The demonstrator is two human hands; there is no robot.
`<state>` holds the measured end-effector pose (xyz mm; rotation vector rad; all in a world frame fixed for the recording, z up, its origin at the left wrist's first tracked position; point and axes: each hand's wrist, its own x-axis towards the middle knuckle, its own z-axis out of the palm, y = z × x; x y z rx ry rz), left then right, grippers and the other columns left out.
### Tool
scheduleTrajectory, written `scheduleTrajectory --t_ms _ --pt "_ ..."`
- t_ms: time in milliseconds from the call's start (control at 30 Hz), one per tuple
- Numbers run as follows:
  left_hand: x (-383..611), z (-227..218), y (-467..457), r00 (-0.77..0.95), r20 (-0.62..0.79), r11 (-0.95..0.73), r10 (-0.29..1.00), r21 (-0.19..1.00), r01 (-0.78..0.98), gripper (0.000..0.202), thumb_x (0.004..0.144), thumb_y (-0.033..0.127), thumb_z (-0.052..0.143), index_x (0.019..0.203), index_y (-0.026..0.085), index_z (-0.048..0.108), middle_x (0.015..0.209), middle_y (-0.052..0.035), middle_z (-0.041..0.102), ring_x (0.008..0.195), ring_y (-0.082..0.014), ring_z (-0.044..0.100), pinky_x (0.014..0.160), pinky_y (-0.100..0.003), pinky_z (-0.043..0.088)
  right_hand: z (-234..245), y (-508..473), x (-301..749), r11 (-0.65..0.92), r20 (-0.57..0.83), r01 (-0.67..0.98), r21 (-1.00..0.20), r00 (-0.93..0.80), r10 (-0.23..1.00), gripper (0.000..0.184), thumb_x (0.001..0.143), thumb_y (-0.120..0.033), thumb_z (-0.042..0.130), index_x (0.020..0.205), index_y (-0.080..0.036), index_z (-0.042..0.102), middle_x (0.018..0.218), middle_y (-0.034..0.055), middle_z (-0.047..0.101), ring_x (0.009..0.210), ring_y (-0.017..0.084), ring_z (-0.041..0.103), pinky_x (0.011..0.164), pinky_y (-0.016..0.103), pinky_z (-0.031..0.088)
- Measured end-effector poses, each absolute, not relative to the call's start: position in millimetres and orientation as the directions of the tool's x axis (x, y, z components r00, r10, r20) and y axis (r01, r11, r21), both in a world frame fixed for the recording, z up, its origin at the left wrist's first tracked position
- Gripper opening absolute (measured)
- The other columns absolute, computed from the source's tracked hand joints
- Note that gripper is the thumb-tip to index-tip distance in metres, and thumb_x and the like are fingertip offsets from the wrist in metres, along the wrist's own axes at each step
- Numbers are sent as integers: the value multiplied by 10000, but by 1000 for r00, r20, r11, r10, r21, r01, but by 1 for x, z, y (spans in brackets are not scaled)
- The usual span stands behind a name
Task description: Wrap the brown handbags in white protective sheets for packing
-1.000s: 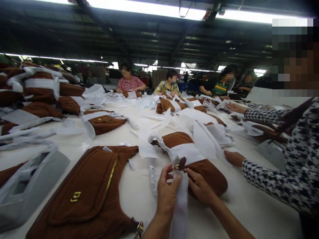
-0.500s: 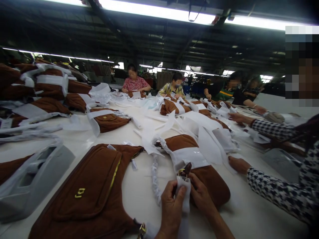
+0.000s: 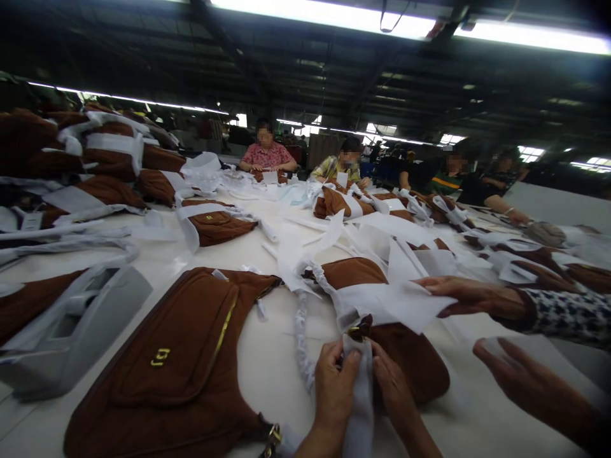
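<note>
My left hand [image 3: 334,381] pinches a white strip of soft wrapping paper [image 3: 360,413] just below the gold ring [image 3: 356,332] at a strap end. Close beside it, my right hand [image 3: 394,385] has its fingers closed on the strip's other edge. The strip hangs down between my wrists and hides what lies inside it. Behind my hands lies a brown handbag [image 3: 410,362], with its other strap [image 3: 301,337] wrapped in crinkled white paper. A second brown handbag [image 3: 176,362] with gold letters lies flat to my left.
From the right, a co-worker's hand [image 3: 470,296] holds a white sheet [image 3: 396,302] over the wrapped bag; the other hand [image 3: 529,375] is lower. A grey tape dispenser [image 3: 105,331] stands at left. Wrapped bags [image 3: 112,149] are piled behind. Several people sit across the table.
The co-worker's hands have come closer from the right, one bringing a white sheet over the bag. My hands stay at the strap end, and more of the strip shows hanging below them.
</note>
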<state>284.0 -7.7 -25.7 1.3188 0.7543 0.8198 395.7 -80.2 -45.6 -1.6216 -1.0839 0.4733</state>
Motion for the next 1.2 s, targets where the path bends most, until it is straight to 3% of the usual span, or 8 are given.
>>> scheduleTrajectory --t_ms 100,200,433,533,733,933,1100,1200 --pt "284 -21 -13 499 84 -22 863 992 -128 249 795 299 536 986 184 648 986 -77 602 961 -204 533 871 -269 405 -44 -78 393 -45 219 425 -904 550 806 391 848 -424 427 1134 -189 549 1140 75 582 1076 245 513 906 345 423" --pt "284 -22 -17 513 88 30 854 976 -217 333 800 328 537 1098 193 602 1124 -78 574 1082 -207 486 976 -274 341 -44 -77 393 -45 210 408 -912 557 803 387 863 -414 410 1129 -176 560 1136 82 584 1083 244 507 919 344 412" --pt "291 -28 -6 721 18 283 693 913 -295 390 833 362 487 1161 158 545 1112 -67 595 1054 -220 524 918 -294 404 -48 -78 396 -54 198 415 -908 542 817 426 874 -409 395 1202 -162 508 1220 87 526 1149 237 453 994 387 335" --pt "293 -26 0 743 68 214 665 936 -278 348 825 342 498 1120 177 578 1059 -55 616 995 -217 549 898 -289 408 -56 -78 399 -60 212 429 -901 559 802 429 868 -425 401 1187 -169 530 1216 85 529 1149 236 457 1014 417 309" --pt "296 -26 -6 542 101 -60 834 994 -93 304 796 312 535 1067 196 610 960 -67 626 942 -215 549 868 -284 400 -62 -74 397 -110 224 445 -889 631 743 451 835 -476 435 1149 -180 566 1175 92 558 1139 249 470 983 441 358" --pt "300 -26 -3 577 144 -10 804 974 -228 266 834 311 484 1042 172 577 1012 -58 623 947 -190 560 860 -265 414 -30 -77 391 -112 284 526 -843 611 739 390 873 -411 381 1196 -237 513 1189 64 541 1133 209 466 1004 397 334" --pt "306 -33 5 560 54 84 827 972 -219 559 760 298 591 1270 151 414 1286 -82 463 1195 -204 410 1014 -269 297 -17 -73 398 -75 227 429 -900 609 760 363 803 -432 520 1080 -207 592 1077 63 600 1000 224 543 889 341 422" --pt "304 -36 6 612 -4 162 791 966 -202 703 758 319 601 1351 139 271 1218 -103 523 1139 -210 470 988 -293 331 -16 -69 404 -44 143 317 -948 544 827 325 798 -423 536 1005 -192 633 1009 55 631 944 225 569 864 338 432"
